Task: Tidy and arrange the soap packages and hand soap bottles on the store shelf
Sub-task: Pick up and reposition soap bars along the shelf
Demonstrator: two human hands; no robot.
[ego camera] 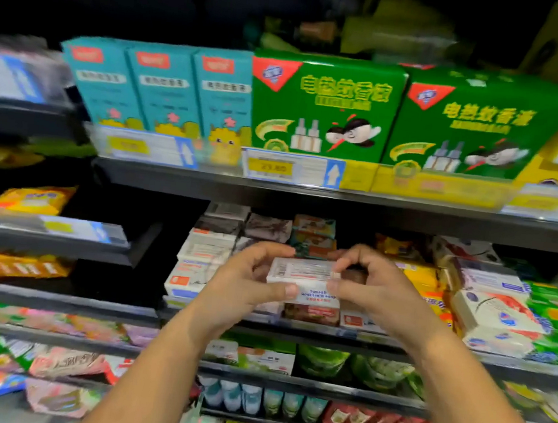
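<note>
Both forearms enter from the near edge. Left hand (243, 278) and right hand (381, 291) grip one white rectangular cardboard soap box (302, 275) between them, held just in front of the middle dark metal shelf (293, 328). Fingers (362, 254) are curled over the box's far top edge, thumbs clamped on its near face, barcode label up. Behind, on the shelf: stacked white soap boxes (202, 255) left, white wrapped soap bars (494, 313) right. Farther up: teal cartons (159, 88), green cartons (326, 109).
</note>
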